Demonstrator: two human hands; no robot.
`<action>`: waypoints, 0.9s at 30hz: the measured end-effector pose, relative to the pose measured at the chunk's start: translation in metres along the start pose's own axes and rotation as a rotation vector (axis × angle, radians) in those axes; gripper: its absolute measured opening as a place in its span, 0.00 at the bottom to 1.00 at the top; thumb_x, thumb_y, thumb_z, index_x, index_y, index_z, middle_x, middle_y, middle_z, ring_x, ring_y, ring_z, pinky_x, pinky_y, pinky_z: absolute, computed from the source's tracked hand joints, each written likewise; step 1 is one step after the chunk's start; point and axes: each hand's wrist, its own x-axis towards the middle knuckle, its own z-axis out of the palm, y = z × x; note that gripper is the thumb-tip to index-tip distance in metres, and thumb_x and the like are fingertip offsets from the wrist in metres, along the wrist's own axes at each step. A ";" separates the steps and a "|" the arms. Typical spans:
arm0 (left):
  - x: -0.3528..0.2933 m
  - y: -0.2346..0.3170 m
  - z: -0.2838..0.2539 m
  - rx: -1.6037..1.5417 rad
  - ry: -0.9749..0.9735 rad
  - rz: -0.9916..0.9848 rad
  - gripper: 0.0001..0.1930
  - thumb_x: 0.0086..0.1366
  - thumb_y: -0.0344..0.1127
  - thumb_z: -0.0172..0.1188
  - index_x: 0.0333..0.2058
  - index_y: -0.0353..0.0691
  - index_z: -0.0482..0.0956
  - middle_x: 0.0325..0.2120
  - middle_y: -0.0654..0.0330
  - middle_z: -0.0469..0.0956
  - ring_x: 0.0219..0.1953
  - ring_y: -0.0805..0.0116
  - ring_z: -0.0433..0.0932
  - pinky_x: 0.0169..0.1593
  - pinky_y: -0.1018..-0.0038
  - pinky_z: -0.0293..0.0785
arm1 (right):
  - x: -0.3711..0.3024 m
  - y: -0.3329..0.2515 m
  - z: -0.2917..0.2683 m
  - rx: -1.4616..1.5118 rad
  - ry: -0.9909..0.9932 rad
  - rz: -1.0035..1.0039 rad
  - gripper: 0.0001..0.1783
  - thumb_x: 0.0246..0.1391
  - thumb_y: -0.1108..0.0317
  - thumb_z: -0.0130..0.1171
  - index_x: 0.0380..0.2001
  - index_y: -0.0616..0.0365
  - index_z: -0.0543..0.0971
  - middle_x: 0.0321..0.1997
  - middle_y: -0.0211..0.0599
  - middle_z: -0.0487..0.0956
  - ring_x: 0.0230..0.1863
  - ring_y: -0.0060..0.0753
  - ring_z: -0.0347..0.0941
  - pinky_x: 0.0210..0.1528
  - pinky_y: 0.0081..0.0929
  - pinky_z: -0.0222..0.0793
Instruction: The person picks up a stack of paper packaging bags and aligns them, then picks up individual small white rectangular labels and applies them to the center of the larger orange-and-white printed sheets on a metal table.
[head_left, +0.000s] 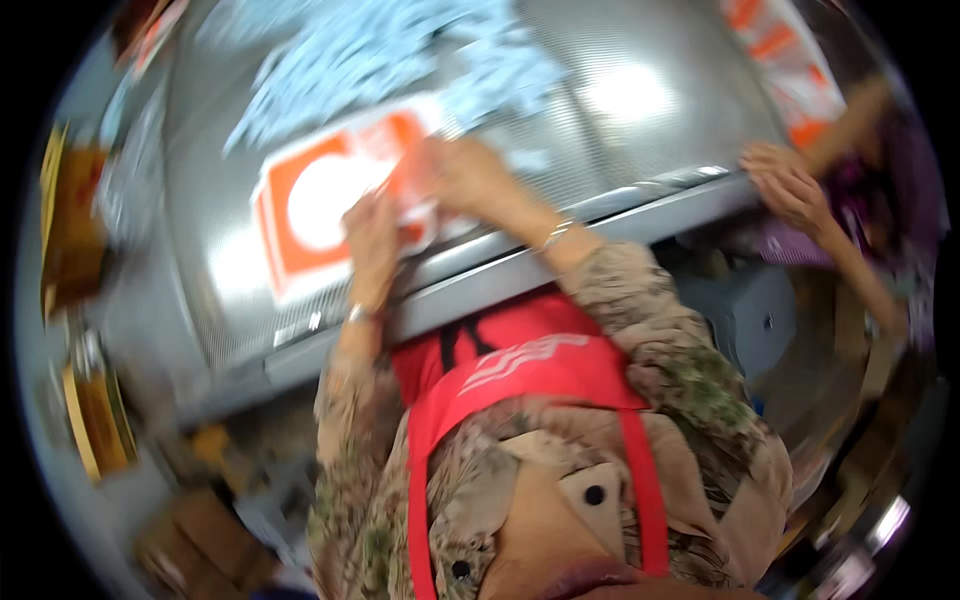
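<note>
A stack of flat orange-and-white plastic bags [283, 262] lies on the ribbed metal tabletop [640, 150] in front of me. My left hand [372, 238] is closed at the right side of the stack, its fingers pinched on the edge of a bag. My right hand [472, 178] is closed on the upper part of that bag, which is bunched and lifted between the two hands. Motion blurs the fingertips and the bag's folds. Just beyond the bags spreads a loose pile of light blue, thin, glove-like pieces [350, 65].
At the right, a co-worker's hands [790, 190] rest by the table's metal front edge [590, 235], near more orange-and-white bags [785, 70]. Clear plastic [135, 185] hangs at the left end, beside yellow-brown boxes [80, 230]. Below the table stand cardboard boxes [205, 540] and a grey bin [755, 315].
</note>
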 end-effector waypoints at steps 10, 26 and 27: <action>-0.004 0.021 -0.014 -0.613 0.153 -0.603 0.15 0.64 0.33 0.53 0.18 0.33 0.75 0.15 0.68 0.71 0.18 0.81 0.68 0.22 0.80 0.66 | -0.010 -0.024 -0.017 0.119 0.060 0.107 0.23 0.50 0.58 0.59 0.42 0.68 0.75 0.37 0.53 0.82 0.37 0.53 0.80 0.43 0.43 0.75; -0.012 0.037 -0.018 -0.444 0.114 -0.424 0.12 0.66 0.34 0.55 0.26 0.34 0.80 0.18 0.56 0.79 0.20 0.70 0.76 0.26 0.73 0.70 | 0.003 -0.059 0.000 0.730 0.071 0.215 0.23 0.60 0.66 0.54 0.53 0.72 0.66 0.39 0.38 0.77 0.37 0.24 0.75 0.38 0.22 0.73; -0.010 0.042 -0.019 -0.264 0.097 -0.364 0.13 0.66 0.34 0.56 0.24 0.34 0.78 0.19 0.51 0.78 0.20 0.63 0.78 0.26 0.69 0.70 | -0.003 -0.059 0.002 0.725 0.080 0.210 0.23 0.60 0.66 0.54 0.53 0.72 0.66 0.39 0.38 0.77 0.37 0.24 0.75 0.38 0.22 0.73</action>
